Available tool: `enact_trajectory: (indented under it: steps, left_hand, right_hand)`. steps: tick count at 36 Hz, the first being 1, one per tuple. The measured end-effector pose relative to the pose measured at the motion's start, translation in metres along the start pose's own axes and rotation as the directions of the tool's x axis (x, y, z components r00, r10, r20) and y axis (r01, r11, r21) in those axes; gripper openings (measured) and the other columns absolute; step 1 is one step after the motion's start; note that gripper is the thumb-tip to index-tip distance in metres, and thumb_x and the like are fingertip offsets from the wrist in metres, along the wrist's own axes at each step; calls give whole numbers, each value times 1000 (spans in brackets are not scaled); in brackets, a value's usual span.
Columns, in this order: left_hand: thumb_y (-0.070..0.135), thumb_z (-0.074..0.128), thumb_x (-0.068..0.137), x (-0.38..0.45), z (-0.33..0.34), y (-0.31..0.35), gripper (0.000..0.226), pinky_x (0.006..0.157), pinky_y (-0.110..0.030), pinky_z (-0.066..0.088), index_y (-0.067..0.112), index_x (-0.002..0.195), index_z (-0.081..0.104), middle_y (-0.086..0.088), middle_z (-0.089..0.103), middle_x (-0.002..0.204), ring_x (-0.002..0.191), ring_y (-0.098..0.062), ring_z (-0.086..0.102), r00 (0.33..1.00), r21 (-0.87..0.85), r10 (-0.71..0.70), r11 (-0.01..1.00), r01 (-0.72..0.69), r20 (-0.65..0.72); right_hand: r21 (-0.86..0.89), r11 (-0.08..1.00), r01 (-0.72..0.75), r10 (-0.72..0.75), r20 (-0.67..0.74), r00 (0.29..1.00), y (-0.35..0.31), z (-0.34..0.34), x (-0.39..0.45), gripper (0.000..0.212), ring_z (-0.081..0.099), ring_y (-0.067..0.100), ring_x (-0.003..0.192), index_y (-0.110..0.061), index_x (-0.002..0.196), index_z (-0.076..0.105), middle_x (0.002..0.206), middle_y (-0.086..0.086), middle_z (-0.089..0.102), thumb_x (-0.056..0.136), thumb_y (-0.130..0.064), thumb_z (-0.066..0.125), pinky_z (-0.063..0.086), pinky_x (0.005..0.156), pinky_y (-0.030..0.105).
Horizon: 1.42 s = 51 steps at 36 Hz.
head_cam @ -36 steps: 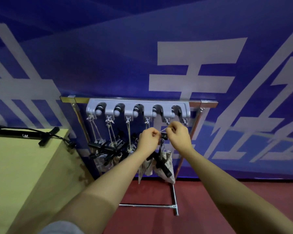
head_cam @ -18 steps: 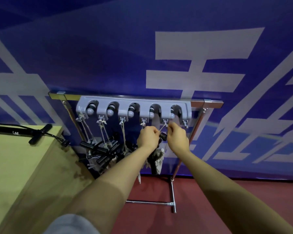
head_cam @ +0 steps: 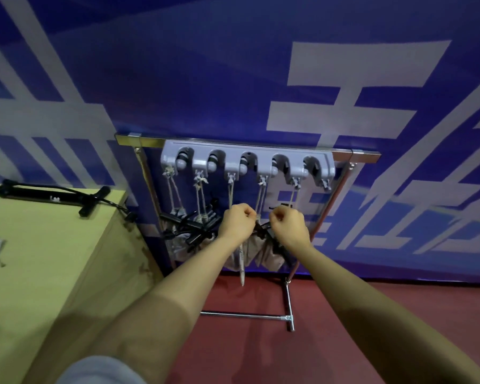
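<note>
**Hanging drawstring pouches on a hook rail, late stage.** Nearest, two bare forearms reach in from 6 o'clock over the red floor (head_cam: 261,353). The left hand (head_cam: 237,224) and right hand (head_cam: 288,227) sit side by side, close but apart. Each has its fingers curled into a narrow pinch on pale cord (head_cam: 293,196). The knuckles hide the fingertips, so it cannot be told whether both hold the same strand. The grey pouch (head_cam: 272,261) being hung is at 6 o'clock of the hands, just under the wrists, with a black handle (head_cam: 277,246) poking from it. Its cord rises at 12 o'clock to the fifth hook (head_cam: 296,184) of the grey hook rail (head_cam: 247,151). At 9 o'clock of the hands, other pouches (head_cam: 178,245) dangle from the first four hooks and are judged done. The sixth hook (head_cam: 325,185), at 1 o'clock, appears bare. Left to do, by this reading, are that hook and letting go of the fifth cord. A metal stand (head_cam: 366,157) carries the rail. At 8 o'clock, a bench (head_cam: 39,259) bears a black pump (head_cam: 53,196). A blue banner (head_cam: 233,79) stands behind.
</note>
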<state>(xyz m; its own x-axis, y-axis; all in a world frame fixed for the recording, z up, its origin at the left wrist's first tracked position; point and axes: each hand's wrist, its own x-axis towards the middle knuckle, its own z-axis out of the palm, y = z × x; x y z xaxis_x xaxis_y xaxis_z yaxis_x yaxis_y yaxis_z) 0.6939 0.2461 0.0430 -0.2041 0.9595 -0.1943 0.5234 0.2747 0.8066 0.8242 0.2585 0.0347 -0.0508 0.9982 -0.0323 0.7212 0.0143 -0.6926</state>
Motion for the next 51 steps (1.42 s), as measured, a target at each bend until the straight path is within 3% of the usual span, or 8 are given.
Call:
enact_trajectory:
  steps: [10, 16, 19, 27, 34, 40, 47, 51]
  left_hand:
    - [13, 51, 93, -51, -115, -78, 16, 80, -35, 54, 10, 94, 67, -5, 69, 92, 85, -25, 66, 995, -1, 15, 1000, -16, -97]
    - [9, 54, 87, -56, -178, -147, 28, 76, -47, 57, 23, 63, 58, -16, 70, 81, 82, -36, 67, 979, -63, -80, 996, 70, -188]
    - [7, 52, 88, -73, -218, -163, 19, 78, -33, 55, 13, 77, 66, -12, 70, 82, 80, -30, 67, 975, -64, -89, 995, 77, -204]
    - [8, 50, 88, -82, -295, -212, 19, 82, -43, 55, 6, 86, 69, -17, 71, 89, 86, -34, 67, 946, -123, -155, 985, 124, -284]
    - [6, 47, 90, -66, -343, -239, 21, 84, -39, 54, 6, 92, 69, -15, 70, 95, 88, -34, 66, 911, -126, -206, 977, 171, -357]
    - [6, 47, 91, -42, -381, -264, 21, 84, -37, 53, 5, 96, 67, -14, 69, 100, 91, -34, 65, 871, -145, -254, 967, 211, -420]
    - [10, 46, 93, -27, -418, -310, 20, 74, -31, 49, 6, 101, 64, -13, 67, 102, 94, -30, 63, 840, -153, -335, 942, 297, -426]
    - [9, 45, 93, -19, -438, -344, 19, 81, -29, 47, 7, 100, 63, -15, 66, 110, 105, -29, 61, 806, -178, -412, 911, 372, -425]
  right_hand:
    - [36, 991, 127, -130, 98, 987, -95, 75, -49, 12, 61, 26, 72, -15, 90, 62, 76, 4, 63, 94, -21, 52, 50, 65, 41]
    - [61, 986, 158, -166, 152, 974, -152, 133, -71, 13, 59, 23, 72, -21, 79, 58, 68, -3, 57, 91, -18, 54, 48, 66, 38]
    - [65, 981, 182, -191, 181, 965, -182, 162, -82, 16, 56, 20, 71, -21, 73, 58, 65, -5, 55, 87, -16, 53, 48, 67, 38]
    - [79, 970, 228, -241, 275, 931, -252, 226, -87, 16, 63, 23, 75, -22, 71, 61, 72, 0, 64, 84, -18, 52, 52, 70, 38]
    - [85, 956, 282, -294, 361, 885, -294, 276, -61, 15, 63, 23, 81, -16, 81, 66, 78, 1, 66, 85, -18, 51, 53, 75, 38]
    - [98, 939, 330, -339, 430, 837, -328, 318, -34, 17, 64, 23, 75, -22, 73, 61, 72, -1, 66, 86, -19, 51, 56, 76, 44]
    - [106, 917, 384, -383, 504, 774, -362, 371, -12, 16, 64, 23, 78, -16, 85, 66, 80, 1, 68, 87, -18, 50, 54, 74, 41]
    - [98, 912, 398, -384, 543, 747, -375, 407, -7, 15, 63, 23, 79, -17, 83, 65, 81, 1, 68, 87, -20, 51, 52, 73, 39]
